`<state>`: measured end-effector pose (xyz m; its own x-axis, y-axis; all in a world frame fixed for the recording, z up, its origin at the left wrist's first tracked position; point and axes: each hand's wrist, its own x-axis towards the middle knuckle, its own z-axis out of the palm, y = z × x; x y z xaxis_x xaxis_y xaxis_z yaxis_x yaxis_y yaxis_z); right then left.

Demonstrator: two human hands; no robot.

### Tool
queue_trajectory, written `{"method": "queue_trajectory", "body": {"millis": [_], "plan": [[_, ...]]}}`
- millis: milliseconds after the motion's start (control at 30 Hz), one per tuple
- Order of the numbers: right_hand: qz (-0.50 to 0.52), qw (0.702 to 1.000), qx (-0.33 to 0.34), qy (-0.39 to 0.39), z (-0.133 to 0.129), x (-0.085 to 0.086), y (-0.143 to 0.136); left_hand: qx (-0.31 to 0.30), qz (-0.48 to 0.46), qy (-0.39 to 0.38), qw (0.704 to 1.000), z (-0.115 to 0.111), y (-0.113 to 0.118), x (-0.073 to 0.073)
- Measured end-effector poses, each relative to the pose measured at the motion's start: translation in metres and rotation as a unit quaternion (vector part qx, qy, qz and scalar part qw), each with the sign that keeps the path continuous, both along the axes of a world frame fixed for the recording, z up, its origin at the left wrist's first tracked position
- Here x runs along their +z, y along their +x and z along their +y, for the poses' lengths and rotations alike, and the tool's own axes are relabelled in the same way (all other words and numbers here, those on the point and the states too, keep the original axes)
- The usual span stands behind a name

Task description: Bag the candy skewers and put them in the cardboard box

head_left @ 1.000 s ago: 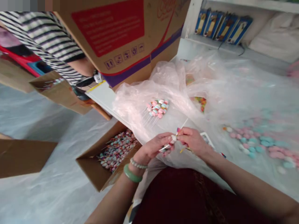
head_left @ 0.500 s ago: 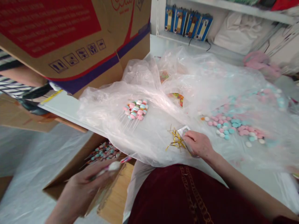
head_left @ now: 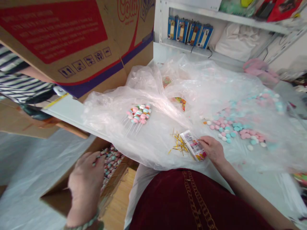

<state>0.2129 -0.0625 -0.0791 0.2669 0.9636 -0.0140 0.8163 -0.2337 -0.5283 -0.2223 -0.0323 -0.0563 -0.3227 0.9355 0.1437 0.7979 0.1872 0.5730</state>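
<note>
My left hand is over an open cardboard box full of candy sticks; its fingers are curled, and what they pinch is too small and blurred to name. My right hand pinches the right edge of a stack of printed cards lying on the plastic sheet. Beside the stack's left edge lie gold twist ties. Farther left on the plastic rests a bunch of pink, blue and white candies on sticks.
Loose pink, blue and white candies spread across the right side. A large cola carton stands at the back left, with a person in a striped top behind it. Shelves hold blue boxes.
My left hand has moved down and back over the box, and the white item it held is no longer visible. My right hand has shifted right, uncovering the card stack.
</note>
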Motion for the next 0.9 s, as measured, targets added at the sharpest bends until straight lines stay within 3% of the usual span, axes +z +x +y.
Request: {"method": "queue_trajectory", "body": {"millis": [67, 133, 233, 300, 367, 433, 600, 767, 900], "plan": [[0.073, 0.994, -0.005, 0.077, -0.001, 0.006, 0.0, -0.053, -0.063, -0.013, 0.997, 0.011, 0.047, 0.004], [0.208, 0.974, -0.039, 0.082, 0.002, 0.014, -0.009, -0.127, -0.224, -0.091, 0.962, 0.017, 0.093, 0.005], [0.457, 0.885, -0.089, -0.004, 0.012, 0.024, -0.038, -0.239, -0.434, -0.249, 0.832, 0.016, 0.153, 0.006], [0.564, 0.82, -0.083, -0.051, 0.021, 0.029, -0.063, -0.256, -0.526, -0.273, 0.764, 0.013, 0.182, 0.005], [0.598, 0.797, -0.052, -0.072, 0.029, 0.031, -0.086, -0.25, -0.593, -0.27, 0.717, 0.013, 0.198, 0.003], [0.584, 0.808, -0.016, -0.076, 0.036, 0.033, -0.102, -0.2, -0.647, -0.241, 0.695, 0.017, 0.202, 0.0], [0.522, 0.841, 0.046, -0.13, 0.051, 0.029, -0.119, -0.02, -0.694, -0.161, 0.702, 0.03, 0.177, -0.01], [0.446, 0.882, 0.084, -0.129, 0.071, 0.013, -0.136, -0.011, -0.728, -0.168, 0.665, 0.032, 0.16, -0.018], [0.381, 0.895, 0.162, -0.168, 0.09, 0.004, -0.158, 0.045, -0.724, -0.101, 0.681, 0.042, 0.144, -0.026]]}}
